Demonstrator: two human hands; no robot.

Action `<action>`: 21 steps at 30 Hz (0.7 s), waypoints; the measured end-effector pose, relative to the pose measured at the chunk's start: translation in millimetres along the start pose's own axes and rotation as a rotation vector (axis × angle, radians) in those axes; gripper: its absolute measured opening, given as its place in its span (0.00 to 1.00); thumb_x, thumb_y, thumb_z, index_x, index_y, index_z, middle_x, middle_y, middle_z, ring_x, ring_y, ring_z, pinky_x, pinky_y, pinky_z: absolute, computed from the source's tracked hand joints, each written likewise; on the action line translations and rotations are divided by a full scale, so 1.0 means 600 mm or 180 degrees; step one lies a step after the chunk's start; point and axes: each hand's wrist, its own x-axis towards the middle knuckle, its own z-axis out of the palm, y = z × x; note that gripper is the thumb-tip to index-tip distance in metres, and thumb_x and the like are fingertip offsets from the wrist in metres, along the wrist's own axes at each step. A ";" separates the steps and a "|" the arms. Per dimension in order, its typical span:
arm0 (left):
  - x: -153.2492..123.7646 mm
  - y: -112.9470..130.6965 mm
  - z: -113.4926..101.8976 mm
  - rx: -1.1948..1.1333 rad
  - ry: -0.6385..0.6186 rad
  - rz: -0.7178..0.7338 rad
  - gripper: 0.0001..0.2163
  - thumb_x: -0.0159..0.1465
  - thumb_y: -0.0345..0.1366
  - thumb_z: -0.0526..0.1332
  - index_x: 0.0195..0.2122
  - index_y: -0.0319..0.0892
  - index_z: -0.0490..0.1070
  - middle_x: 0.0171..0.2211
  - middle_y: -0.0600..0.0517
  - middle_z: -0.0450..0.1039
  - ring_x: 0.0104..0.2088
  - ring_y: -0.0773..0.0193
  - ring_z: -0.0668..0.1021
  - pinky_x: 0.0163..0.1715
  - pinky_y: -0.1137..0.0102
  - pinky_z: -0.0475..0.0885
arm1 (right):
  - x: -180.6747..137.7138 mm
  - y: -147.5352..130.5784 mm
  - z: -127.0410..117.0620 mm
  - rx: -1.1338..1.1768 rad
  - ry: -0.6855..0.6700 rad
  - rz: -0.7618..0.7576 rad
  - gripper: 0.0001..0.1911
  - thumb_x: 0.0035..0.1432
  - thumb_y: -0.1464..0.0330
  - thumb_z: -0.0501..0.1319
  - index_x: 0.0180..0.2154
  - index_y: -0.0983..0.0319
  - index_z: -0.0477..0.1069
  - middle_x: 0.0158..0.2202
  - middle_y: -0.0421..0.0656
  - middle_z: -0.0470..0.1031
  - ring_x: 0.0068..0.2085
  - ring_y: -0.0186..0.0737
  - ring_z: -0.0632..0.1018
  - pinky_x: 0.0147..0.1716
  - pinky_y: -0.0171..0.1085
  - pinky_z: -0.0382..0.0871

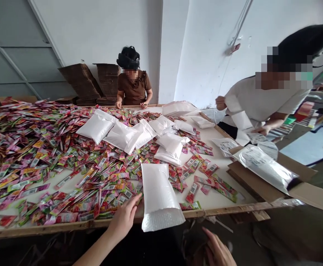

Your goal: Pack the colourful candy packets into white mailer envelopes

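My left hand (125,215) reaches over the table's front edge, fingers stretched out and resting on the colourful sachets (106,199) beside a white bubble mailer (158,199). That mailer lies lengthwise and hangs over the edge, its open end toward me. My right hand (216,250) is low below the table edge at the bottom of the view, fingers loosely curled in shadow near a dark bag-like thing; what it holds, if anything, is unclear.
A wooden-rimmed table (228,210) is strewn with sachets and several filled white mailers (125,135). A person in brown sits at the far end (134,87). A person in white at right handles mailers (241,120). Cardboard with a silvery bag (263,168) sits at right.
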 end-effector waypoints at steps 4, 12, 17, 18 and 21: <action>0.018 -0.025 0.016 0.1124 -0.0058 0.1759 0.26 0.61 0.24 0.45 0.60 0.50 0.49 0.60 0.51 0.52 0.59 0.57 0.58 0.56 0.56 0.57 | 0.148 -0.070 -0.006 -0.0188 0.0243 -0.1355 0.30 0.54 0.77 0.50 0.58 0.56 0.52 0.57 0.47 0.59 0.58 0.47 0.60 0.54 0.51 0.55; 0.010 -0.023 0.033 -0.0199 -0.0317 0.1511 0.15 0.64 0.36 0.47 0.47 0.47 0.69 0.45 0.47 0.72 0.49 0.60 0.71 0.51 0.65 0.63 | 0.239 -0.073 -0.050 0.0756 -0.1373 -0.2015 0.16 0.61 0.68 0.48 0.48 0.56 0.67 0.46 0.45 0.73 0.49 0.42 0.71 0.50 0.45 0.62; 0.018 0.009 0.048 -0.0748 0.0467 -0.0489 0.21 0.64 0.44 0.43 0.27 0.40 0.72 0.21 0.49 0.71 0.24 0.63 0.73 0.27 0.72 0.63 | 0.275 -0.117 -0.020 0.1208 -0.0601 -0.0108 0.20 0.60 0.61 0.43 0.33 0.62 0.70 0.27 0.47 0.75 0.29 0.43 0.76 0.31 0.38 0.69; 0.025 0.012 0.052 -0.0746 0.0516 -0.0671 0.21 0.64 0.44 0.44 0.25 0.39 0.71 0.20 0.50 0.70 0.24 0.64 0.72 0.27 0.72 0.62 | 0.284 -0.121 -0.011 0.1267 -0.0593 0.0209 0.20 0.58 0.59 0.45 0.33 0.62 0.70 0.28 0.48 0.75 0.30 0.44 0.76 0.31 0.39 0.69; 0.045 0.012 0.065 -0.0859 0.0564 -0.1188 0.14 0.61 0.40 0.49 0.26 0.40 0.69 0.21 0.51 0.69 0.25 0.64 0.71 0.27 0.72 0.61 | 0.304 -0.115 0.010 0.1488 -0.0826 0.1127 0.22 0.48 0.53 0.54 0.37 0.63 0.70 0.31 0.48 0.76 0.31 0.47 0.77 0.32 0.41 0.70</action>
